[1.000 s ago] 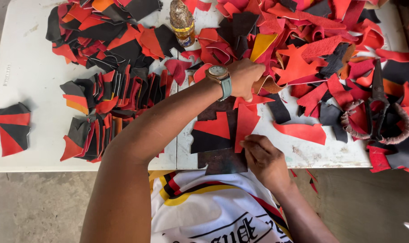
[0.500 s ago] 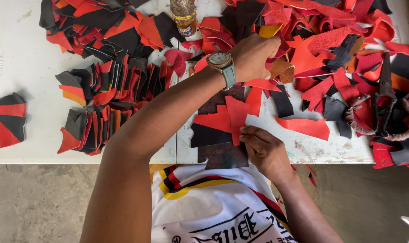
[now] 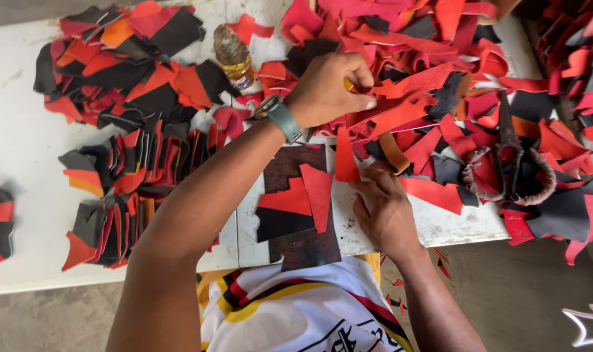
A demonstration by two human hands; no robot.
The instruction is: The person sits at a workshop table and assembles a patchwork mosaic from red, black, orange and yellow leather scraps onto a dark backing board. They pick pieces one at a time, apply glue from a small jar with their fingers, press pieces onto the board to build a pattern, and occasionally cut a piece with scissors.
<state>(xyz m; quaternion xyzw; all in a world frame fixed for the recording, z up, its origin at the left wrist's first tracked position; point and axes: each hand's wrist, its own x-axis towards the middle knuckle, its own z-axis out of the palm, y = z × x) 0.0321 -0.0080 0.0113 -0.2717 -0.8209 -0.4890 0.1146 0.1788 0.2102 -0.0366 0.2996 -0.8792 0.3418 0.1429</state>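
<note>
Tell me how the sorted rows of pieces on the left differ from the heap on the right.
The rows are stacked overlapping and neat; the heap lies loose and jumbled. The rows look mostly two-tone, black with red or orange; the heap is mostly plain red. The left hand reaches into the heap, not the rows. Both lie on the white table.

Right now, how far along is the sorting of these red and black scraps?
Done: stacked rows of red-and-black pieces stand at the table's left side. In hand: the left hand pinches a red strip from the loose heap, while the right hand rests beside the flat pieces on the dark board. Left: that loose heap spreads across the table's right half, with scissors lying on it.
</note>
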